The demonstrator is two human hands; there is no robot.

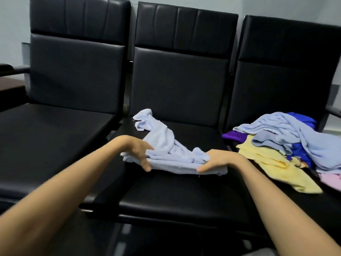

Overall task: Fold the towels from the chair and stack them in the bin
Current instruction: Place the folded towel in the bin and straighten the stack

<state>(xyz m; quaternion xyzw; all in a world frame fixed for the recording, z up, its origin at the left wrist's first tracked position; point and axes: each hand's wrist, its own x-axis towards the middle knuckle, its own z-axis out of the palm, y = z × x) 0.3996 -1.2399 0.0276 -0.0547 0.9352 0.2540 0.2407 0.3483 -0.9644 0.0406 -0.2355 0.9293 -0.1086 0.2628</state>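
Waiting room or office lobby, row of linked black padded chairs (177,85), plain pale wall (11,24)

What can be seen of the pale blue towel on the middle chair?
The pale blue towel looks like soft terry cloth, crumpled and unfolded. It lies on the middle chair's black seat, one bunched end trailing back toward the backrest. Its near edge is stretched between the left hand and the right hand, which both grip it.
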